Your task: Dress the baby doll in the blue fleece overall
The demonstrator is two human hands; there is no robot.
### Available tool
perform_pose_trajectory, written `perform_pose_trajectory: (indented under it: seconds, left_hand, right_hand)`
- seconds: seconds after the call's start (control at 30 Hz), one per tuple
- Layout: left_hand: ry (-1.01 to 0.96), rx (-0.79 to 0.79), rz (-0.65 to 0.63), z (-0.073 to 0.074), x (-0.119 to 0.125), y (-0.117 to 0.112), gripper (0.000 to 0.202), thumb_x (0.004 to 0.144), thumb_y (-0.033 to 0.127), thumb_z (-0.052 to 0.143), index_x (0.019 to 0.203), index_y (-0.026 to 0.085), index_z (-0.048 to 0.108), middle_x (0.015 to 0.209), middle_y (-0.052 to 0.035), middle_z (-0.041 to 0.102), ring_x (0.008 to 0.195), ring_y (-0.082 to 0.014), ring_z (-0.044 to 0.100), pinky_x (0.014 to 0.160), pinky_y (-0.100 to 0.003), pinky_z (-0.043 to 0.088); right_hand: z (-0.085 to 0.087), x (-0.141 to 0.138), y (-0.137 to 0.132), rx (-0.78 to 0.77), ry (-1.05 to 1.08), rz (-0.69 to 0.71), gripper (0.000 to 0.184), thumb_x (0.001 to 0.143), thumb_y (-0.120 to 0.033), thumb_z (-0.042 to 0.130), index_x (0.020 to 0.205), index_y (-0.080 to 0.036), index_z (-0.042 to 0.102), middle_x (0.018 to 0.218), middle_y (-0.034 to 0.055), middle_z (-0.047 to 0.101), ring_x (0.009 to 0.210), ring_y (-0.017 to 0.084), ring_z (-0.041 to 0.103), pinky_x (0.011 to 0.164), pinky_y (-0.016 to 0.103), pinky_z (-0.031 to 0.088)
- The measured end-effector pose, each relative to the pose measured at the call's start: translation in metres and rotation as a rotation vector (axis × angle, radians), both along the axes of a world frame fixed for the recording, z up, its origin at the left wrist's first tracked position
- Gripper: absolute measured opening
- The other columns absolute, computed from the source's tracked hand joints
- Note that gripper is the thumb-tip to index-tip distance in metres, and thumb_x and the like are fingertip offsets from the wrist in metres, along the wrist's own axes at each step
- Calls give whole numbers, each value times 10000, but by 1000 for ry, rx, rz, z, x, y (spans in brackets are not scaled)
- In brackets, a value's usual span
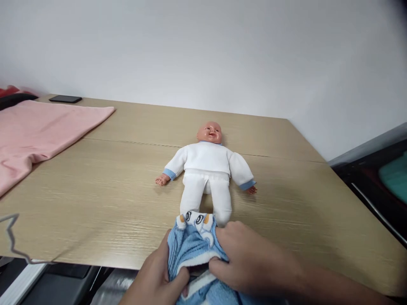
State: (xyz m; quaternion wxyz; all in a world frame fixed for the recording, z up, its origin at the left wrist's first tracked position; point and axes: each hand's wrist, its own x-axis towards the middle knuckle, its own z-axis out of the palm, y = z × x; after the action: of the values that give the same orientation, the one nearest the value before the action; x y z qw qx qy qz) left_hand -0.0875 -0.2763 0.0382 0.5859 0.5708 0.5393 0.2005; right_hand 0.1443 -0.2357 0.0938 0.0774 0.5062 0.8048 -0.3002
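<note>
A baby doll lies on its back on the wooden table, its head toward the wall and arms spread. It wears a white top with blue cuffs and white trousers. In front of its legs is a blue terry-cloth garment with white trim and a cartoon face. My left hand grips the garment's left edge, thumb at the white-trimmed opening. On the other side, my right hand pinches the same cloth, so the opening gapes between them. The doll's left foot end is hidden behind the cloth.
A pink cloth spreads over the table's left side, with a black phone behind it. A grey cord hangs at the front left edge. Dark chair-like items stand right of the table. A white wall rises behind.
</note>
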Motion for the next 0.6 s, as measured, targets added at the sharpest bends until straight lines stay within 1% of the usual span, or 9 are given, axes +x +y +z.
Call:
perform_pose_trajectory:
  seconds: [0.03, 0.1, 0.17, 0.23, 0.27, 0.33, 0.43, 0.53, 0.6]
  left_hand:
    - [22, 5, -24, -3, -1, -1, 520, 921, 370, 622, 1416, 212, 641, 787, -8, 811, 725, -276, 787, 721, -323, 616]
    - [131, 111, -12, -12, -3, -1, 477, 925, 378, 625, 1374, 221, 658, 810, -35, 815, 781, -312, 793, 734, -351, 592]
    - [289, 266, -24, -20, -4, 1, 324, 953, 392, 598, 1194, 221, 732, 879, -96, 828, 860, -355, 785, 791, -409, 572]
    - [416, 380, -91, -28, -3, 4, 260, 985, 388, 557, 976, 224, 758, 895, -138, 827, 890, -379, 762, 841, -468, 547]
    - [458, 415, -128, -31, -3, 5, 263, 986, 379, 559, 892, 225, 750, 878, -147, 822, 891, -383, 750, 854, -486, 536]
    - [515, 451, -170, -37, -3, 6, 223, 957, 335, 602, 819, 220, 735, 825, -139, 804, 890, -381, 729, 867, -500, 521]
    - [522, 505, -153, -47, -4, 5, 140, 922, 256, 654, 829, 211, 748, 855, -115, 799, 914, -355, 722, 918, -510, 505]
    - [438, 608, -84, -58, -8, 2, 138, 921, 226, 688, 995, 229, 804, 1206, -133, 803, 1138, -374, 721, 1023, -544, 500]
    - [326, 653, -26, -64, -10, 2, 273, 950, 257, 695, 1204, 243, 795, 1443, -159, 721, 1321, -406, 662, 1092, -571, 506]
  right_hand:
    - [-3, -1, -1, 2, 0, 17, 202, 892, -347, 640, 839, -175, 732, 892, 134, 820, 770, 262, 707, 649, 360, 384]
    - [-12, -5, -1, 58, -38, -6, 229, 911, -352, 639, 884, -158, 758, 919, 165, 828, 773, 283, 721, 660, 376, 399]
    - [-19, -10, -3, 107, -63, -50, 234, 923, -353, 649, 937, -158, 778, 928, 168, 831, 775, 294, 729, 676, 385, 429]
    - [-25, -15, -5, 127, -52, -77, 207, 905, -334, 685, 990, -172, 782, 976, 160, 831, 799, 297, 734, 683, 386, 455]
    - [-27, -17, -7, 136, -45, -77, 206, 889, -321, 704, 1011, -175, 782, 1033, 167, 828, 820, 302, 738, 687, 387, 467]
    - [-31, -19, -10, 158, -36, -62, 221, 875, -285, 715, 1054, -172, 778, 1182, 190, 803, 878, 313, 748, 705, 392, 493]
    - [-37, -19, -13, 174, -36, -41, 274, 868, -242, 699, 1116, -148, 768, 1248, 223, 768, 946, 342, 751, 744, 410, 536]
    - [-42, -16, -13, 162, 10, -34, 342, 858, -209, 681, 1182, -127, 756, 1194, 222, 768, 1018, 378, 742, 820, 449, 582]
    - [-44, -13, -11, 141, 30, -31, 345, 860, -197, 674, 1184, -112, 759, 1180, 222, 768, 1047, 385, 739, 873, 467, 598]
